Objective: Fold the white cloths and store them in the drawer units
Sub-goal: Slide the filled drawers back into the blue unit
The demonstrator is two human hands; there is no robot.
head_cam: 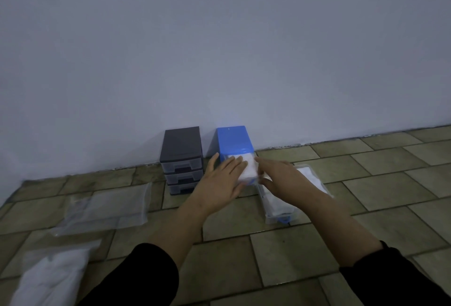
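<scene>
Fingers of both hands lie straight and spread, gripping nothing: the left hand [223,178] rests flat on the white cloth [249,171] in the pulled-out drawer of the blue drawer unit [234,141], while the right hand [278,176] hovers or touches just beside the drawer's right edge; which, I cannot tell.

Behind everything stands the pale wall [219,49], meeting the tiled floor [244,244]. On that floor, at the lower left, a bagged white cloth [53,276] waits, with clear plastic bags [107,208] beyond it. A grey drawer unit [181,159] stands just beside the blue one, its drawers closed. A loose clear drawer [292,193] holding more white fabric lies right of the hands.

To finish this step well, I judge, press the cloth level below the rim, then push the drawer squarely with both palms so no fabric catches.
</scene>
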